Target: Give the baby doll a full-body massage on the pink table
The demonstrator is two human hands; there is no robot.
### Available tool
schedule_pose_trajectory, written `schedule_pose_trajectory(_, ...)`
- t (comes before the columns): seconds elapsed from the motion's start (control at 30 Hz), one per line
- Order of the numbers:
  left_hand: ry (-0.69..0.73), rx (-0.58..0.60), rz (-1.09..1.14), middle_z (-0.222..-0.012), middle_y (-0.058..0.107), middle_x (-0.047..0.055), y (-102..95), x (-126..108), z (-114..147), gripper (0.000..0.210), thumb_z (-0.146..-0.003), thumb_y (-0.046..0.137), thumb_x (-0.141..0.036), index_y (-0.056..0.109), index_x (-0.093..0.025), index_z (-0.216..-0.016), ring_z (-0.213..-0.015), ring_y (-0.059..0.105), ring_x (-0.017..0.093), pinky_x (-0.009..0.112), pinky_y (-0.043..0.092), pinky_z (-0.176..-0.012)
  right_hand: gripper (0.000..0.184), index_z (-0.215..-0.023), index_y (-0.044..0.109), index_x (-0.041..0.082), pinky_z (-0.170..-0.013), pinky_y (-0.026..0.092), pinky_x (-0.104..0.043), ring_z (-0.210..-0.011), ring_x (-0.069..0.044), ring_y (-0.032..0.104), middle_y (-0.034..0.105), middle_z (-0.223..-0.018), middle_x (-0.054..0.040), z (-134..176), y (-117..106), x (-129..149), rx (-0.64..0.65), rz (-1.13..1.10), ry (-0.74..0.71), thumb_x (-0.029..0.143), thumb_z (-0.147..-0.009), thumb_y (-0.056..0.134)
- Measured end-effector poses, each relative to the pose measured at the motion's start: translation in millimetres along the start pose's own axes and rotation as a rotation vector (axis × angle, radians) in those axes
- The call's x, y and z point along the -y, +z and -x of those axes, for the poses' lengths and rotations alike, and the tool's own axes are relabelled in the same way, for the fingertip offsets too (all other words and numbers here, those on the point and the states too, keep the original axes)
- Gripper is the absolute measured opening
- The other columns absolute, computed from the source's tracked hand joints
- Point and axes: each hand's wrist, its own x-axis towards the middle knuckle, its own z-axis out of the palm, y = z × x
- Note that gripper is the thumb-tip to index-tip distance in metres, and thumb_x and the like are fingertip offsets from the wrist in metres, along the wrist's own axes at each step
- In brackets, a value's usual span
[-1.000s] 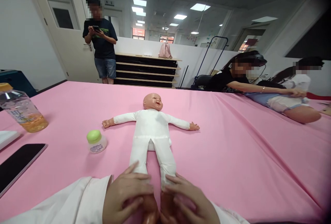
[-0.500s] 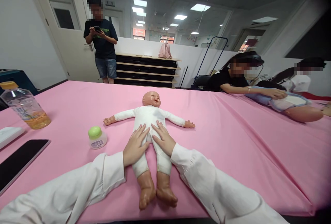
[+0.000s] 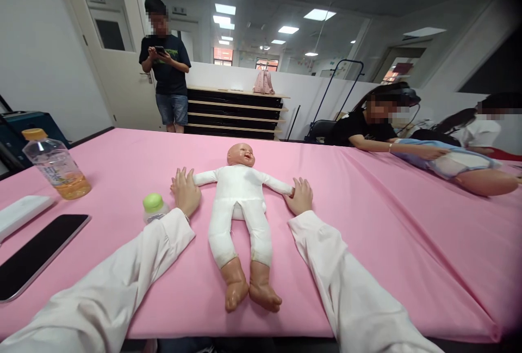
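Observation:
A baby doll (image 3: 240,187) with a white cloth body lies on its back, its arms spread and its feet toward me. My left hand (image 3: 187,194) rests over the doll's hand on the left side, hiding most of it, with the fingers stretched out. On the other side my right hand (image 3: 300,197) touches the doll's other hand near the thumb, fingers extended and slightly apart. Close to my left wrist stands a small jar (image 3: 154,206) with a green lid, partly hidden by my sleeve.
The pink-covered table (image 3: 387,244) bears a bottle (image 3: 61,168) of amber drink, a white box-like object (image 3: 24,212) and a phone (image 3: 41,255) at left. A co-worker (image 3: 367,130) handles another doll (image 3: 468,168) at right. Another person (image 3: 166,64) stands behind the table.
Both my hands have left the doll's lower torso and moved apart and outward to its two hands. My left sleeve now covers part of the jar. The view has shifted slightly.

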Motion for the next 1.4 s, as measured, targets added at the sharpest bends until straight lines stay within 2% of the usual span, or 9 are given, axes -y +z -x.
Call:
schedule_pose_trajectory(0.07,-0.072,-0.016,-0.077,-0.14,0.031,0.018,-2.0,6.0,-4.0,0.054,-0.074,0.042,-0.014,0.04,-0.009,-0.128,-0.134,0.015,0.031,0.052,0.013,-0.108,0.07,-0.125,0.043,0.014,-0.102,0.022,-0.054,-0.129,-0.035,0.025,0.038,-0.136,-0.0165,-5.6,-2.0,-20.3,0.061,0.065,0.048,0.041,-0.064,0.064)
schedule_pose_trajectory(0.13,-0.191,0.01,-0.118,-0.139,0.03,0.02,-6.2,9.2,-5.0,0.056,-0.074,0.044,-0.018,0.039,-0.009,-0.129,-0.134,0.015,0.034,0.053,0.016,-0.106,0.068,-0.121,0.047,0.016,-0.1,0.027,-0.05,-0.124,-0.034,0.033,0.047,-0.129,-0.0143,-8.8,-2.4,-35.5,0.145,0.061,0.075,0.046,-0.062,0.066)
schedule_pose_trajectory(0.23,-0.377,0.153,-0.12,-0.129,0.043,0.019,-14.6,10.8,-4.8,0.055,-0.074,0.047,-0.024,0.041,-0.013,-0.127,-0.128,0.028,0.035,0.053,0.023,-0.102,0.055,-0.111,0.054,0.019,-0.095,0.034,-0.044,-0.11,-0.03,0.048,0.058,-0.113,-0.0113,-10.4,-0.2,-47.4,0.201,0.0,0.06,0.046,-0.064,0.064)
schedule_pose_trajectory(0.3,-0.424,0.234,-0.106,-0.12,0.051,0.017,-20.4,10.7,-4.3,0.053,-0.074,0.048,-0.025,0.043,-0.016,-0.126,-0.119,0.04,0.034,0.049,0.029,-0.098,0.051,-0.108,0.055,0.019,-0.093,0.037,-0.043,-0.105,-0.028,0.051,0.059,-0.108,-0.0108,-10.0,1.7,-49.7,0.188,-0.046,0.059,0.045,-0.065,0.065)
schedule_pose_trajectory(0.57,-0.42,0.263,-0.054,-0.118,0.053,0.016,-21.9,17.3,-2.9,0.05,-0.075,0.046,-0.023,0.045,-0.016,-0.124,-0.111,0.047,0.03,0.041,0.036,-0.092,0.072,-0.116,0.048,0.012,-0.091,0.041,-0.04,-0.104,-0.026,0.053,0.055,-0.114,-0.0153,-7.2,1.5,-50.1,0.176,-0.256,0.176,0.041,-0.056,0.072)
schedule_pose_trajectory(0.77,-0.407,0.257,-0.075,-0.117,0.053,0.015,-10.2,25.3,-4.7,0.049,-0.075,0.046,-0.026,0.046,-0.018,-0.124,-0.111,0.047,0.031,0.041,0.037,-0.091,0.07,-0.115,0.05,0.012,-0.091,0.041,-0.041,-0.104,-0.027,0.053,0.055,-0.114,-0.0153,-7.7,2.3,-50.9,0.168,-0.255,0.185,0.042,-0.055,0.072)
schedule_pose_trajectory(0.97,-0.432,0.264,-0.041,-0.119,0.051,0.015,-11.9,22.2,-5.2,0.049,-0.075,0.046,-0.024,0.045,-0.018,-0.124,-0.113,0.045,0.031,0.043,0.036,-0.093,0.071,-0.116,0.049,0.013,-0.09,0.041,-0.042,-0.103,-0.028,0.053,0.055,-0.115,-0.0153,-8.7,4.5,-54.1,0.171,-0.253,0.19,0.044,-0.055,0.071)
schedule_pose_trajectory(1.17,-0.432,0.265,0.042,-0.119,0.051,0.013,-11.9,23.7,-6.6,0.048,-0.074,0.045,-0.018,0.044,-0.02,-0.123,-0.113,0.046,0.029,0.041,0.037,-0.092,0.078,-0.117,0.047,0.012,-0.089,0.042,-0.042,-0.1,-0.028,0.054,0.057,-0.108,-0.0143,-9.7,7.9,-57.8,0.155,-0.321,0.222,0.044,-0.051,0.073)
schedule_pose_trajectory(1.4,-0.416,0.225,0.055,-0.117,0.053,0.013,-8.5,27.7,-4.9,0.046,-0.075,0.045,-0.017,0.045,-0.02,-0.121,-0.11,0.049,0.027,0.04,0.039,-0.089,0.077,-0.119,0.045,0.015,-0.091,0.042,-0.041,-0.102,-0.025,0.052,0.052,-0.108,-0.0114,-6.7,9.6,-62.4,0.12,-0.494,0.16,0.045,-0.052,0.071)
